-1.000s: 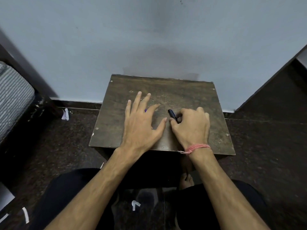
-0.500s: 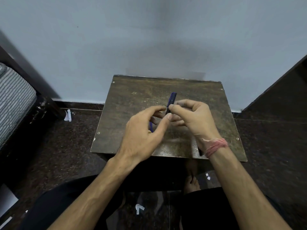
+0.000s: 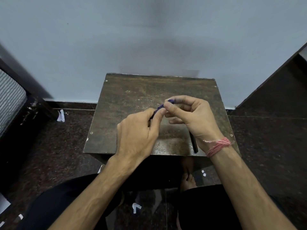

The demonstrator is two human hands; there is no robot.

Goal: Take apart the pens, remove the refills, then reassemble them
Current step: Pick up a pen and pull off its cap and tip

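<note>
Pale blue wall (image 3: pixel 149 39) stands behind a small dark brown wooden table (image 3: pixel 132 97), and the floor around it is dark speckled stone (image 3: pixel 265 146). Little white paper scraps (image 3: pixel 60 115) lie on the floor.

From the head camera, both hands are held up over the middle of the table. They hold a thin purple pen (image 3: pixel 163 105) between them. The pen slants from the lower left up to the upper right, and most of it is hidden by fingers. The left hand (image 3: pixel 137 131) has its thumb and fingers curled round the lower end of the pen. The right hand (image 3: pixel 192 113) pinches the upper end between its thumb and first finger, and its other fingers are curled in below. The two thumbs are almost touching.

A pink thread band (image 3: pixel 217 146) is tied round the right wrist. A black pen (image 3: pixel 193 143) lies on the table near the front edge, partly under the right wrist. A striped grey cushion (image 3: pixel 10 100) shows at the far left.
</note>
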